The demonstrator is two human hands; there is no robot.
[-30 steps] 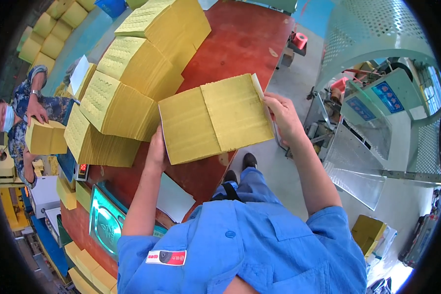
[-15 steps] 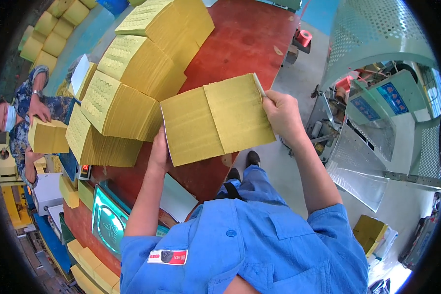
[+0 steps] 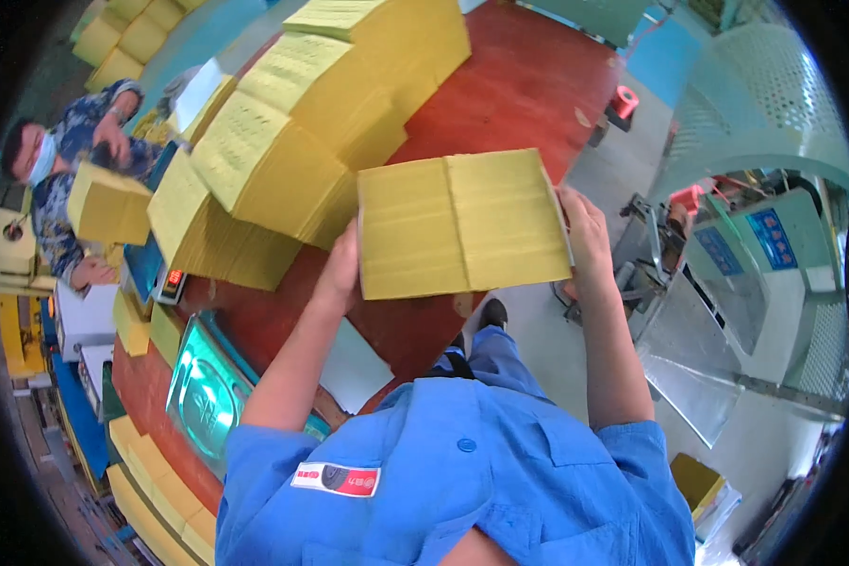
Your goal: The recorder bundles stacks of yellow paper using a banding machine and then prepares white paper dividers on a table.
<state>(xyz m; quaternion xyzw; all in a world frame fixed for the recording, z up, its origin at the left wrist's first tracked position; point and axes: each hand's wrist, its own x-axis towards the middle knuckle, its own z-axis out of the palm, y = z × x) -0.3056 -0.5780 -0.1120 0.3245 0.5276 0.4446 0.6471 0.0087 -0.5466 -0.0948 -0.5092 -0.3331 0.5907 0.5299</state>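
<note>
Between my two hands is a yellow paper stack [image 3: 462, 224], a rectangular block of coarse sheets with a crease down its middle and white along its side edges. My left hand [image 3: 344, 264] grips its left edge, the fingers mostly hidden behind it. At the opposite edge, my right hand [image 3: 585, 231] presses around the side with its fingertips out of sight. The block is held up in front of me, over the edge of the red table [image 3: 528, 85]. Larger yellow paper piles [image 3: 274, 156] stand in a row just beyond my left hand.
A co-worker [image 3: 52, 193] at the left handles another yellow block [image 3: 108, 203] beside a scale with a red display [image 3: 172, 281]. Near my left forearm lie a white sheet [image 3: 354, 368] and a shiny green-lit panel [image 3: 208, 377]. A machine with a perforated guard [image 3: 755, 113] stands right.
The paper stack has turned from tilted to nearly level. My right hand has slid from its upper right corner down along the side. The co-worker's upper hand has lifted off their block.
</note>
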